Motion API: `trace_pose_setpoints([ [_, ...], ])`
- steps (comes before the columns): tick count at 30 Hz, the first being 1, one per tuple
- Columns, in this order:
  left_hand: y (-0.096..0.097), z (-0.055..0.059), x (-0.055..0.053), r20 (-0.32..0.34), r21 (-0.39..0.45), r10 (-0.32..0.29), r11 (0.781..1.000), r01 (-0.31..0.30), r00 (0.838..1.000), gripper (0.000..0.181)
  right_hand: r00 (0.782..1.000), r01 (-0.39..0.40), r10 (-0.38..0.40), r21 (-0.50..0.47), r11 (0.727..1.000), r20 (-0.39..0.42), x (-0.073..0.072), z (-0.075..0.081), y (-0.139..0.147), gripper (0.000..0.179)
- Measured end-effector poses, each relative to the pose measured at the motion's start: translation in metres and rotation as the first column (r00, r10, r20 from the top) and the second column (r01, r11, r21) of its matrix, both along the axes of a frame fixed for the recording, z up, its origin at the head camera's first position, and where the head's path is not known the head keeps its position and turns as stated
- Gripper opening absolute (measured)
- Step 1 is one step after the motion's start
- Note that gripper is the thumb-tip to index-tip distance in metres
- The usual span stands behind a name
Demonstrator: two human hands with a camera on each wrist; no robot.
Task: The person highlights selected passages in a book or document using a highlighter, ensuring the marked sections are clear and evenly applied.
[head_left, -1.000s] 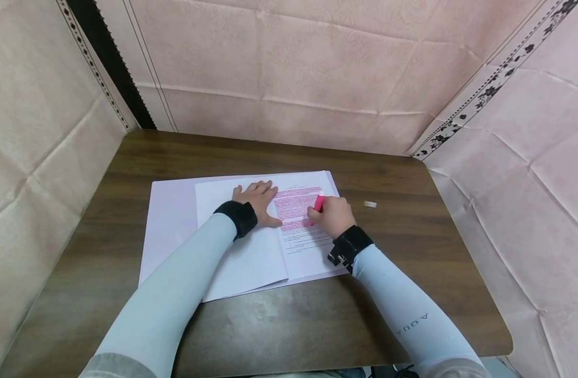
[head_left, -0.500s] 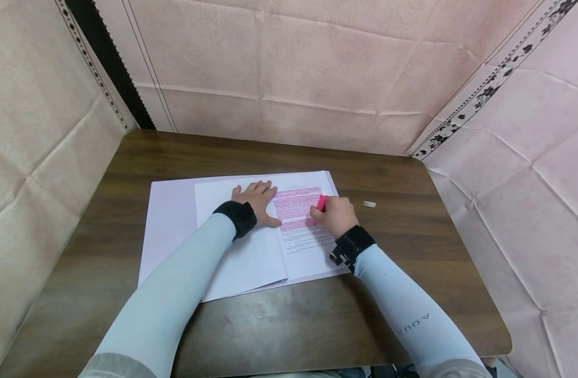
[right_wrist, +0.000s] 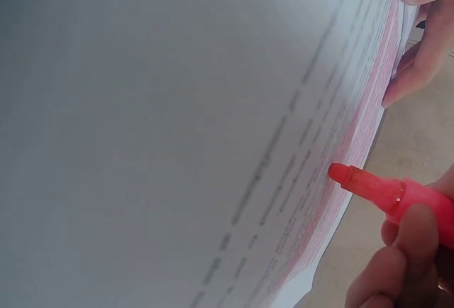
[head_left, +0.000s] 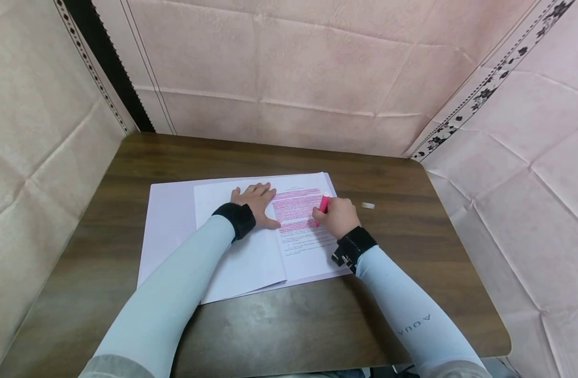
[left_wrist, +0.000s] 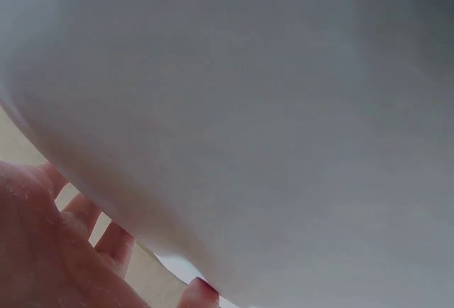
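Observation:
A pink highlighter [head_left: 324,202] is pinched in my right hand [head_left: 342,217], its tip down at the printed text. In the right wrist view the highlighter [right_wrist: 383,193] has its orange-red tip at the page, with fingers and thumb curled round the barrel. The printed sheet [head_left: 312,262] carries pink marking over most of its upper lines; the lower lines are plain black. My left hand [head_left: 256,202] lies spread on the blank left page [head_left: 243,262], thumb near the printed text. In the left wrist view pale paper [left_wrist: 248,145] fills most of the picture beside the left hand [left_wrist: 57,251].
Under the sheets lies a pale lavender folder [head_left: 168,226] on the brown wooden table [head_left: 270,336]. A small whitish piece [head_left: 367,205] rests right of the paper. Pale pink cloth [head_left: 317,79] hangs around the back and sides of the table.
My right hand and the highlighter have slid slightly to the right along a line of text. The left hand stays spread on the page.

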State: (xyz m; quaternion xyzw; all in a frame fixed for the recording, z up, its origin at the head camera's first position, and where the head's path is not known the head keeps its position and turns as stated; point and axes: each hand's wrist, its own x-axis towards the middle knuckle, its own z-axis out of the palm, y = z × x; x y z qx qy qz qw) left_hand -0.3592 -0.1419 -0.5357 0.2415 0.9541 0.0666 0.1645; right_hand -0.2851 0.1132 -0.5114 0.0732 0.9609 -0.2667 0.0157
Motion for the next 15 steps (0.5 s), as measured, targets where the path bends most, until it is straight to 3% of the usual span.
trace_pose_setpoints([
  [15, -0.0003, -0.0003, -0.0012, 0.001, -0.001, 0.001, 1.000, -0.001, 1.000, 0.116, 1.000, 0.012, -0.012, 0.008, 1.000, -0.003, 0.0001, 0.0025, 0.0054, 0.030],
])
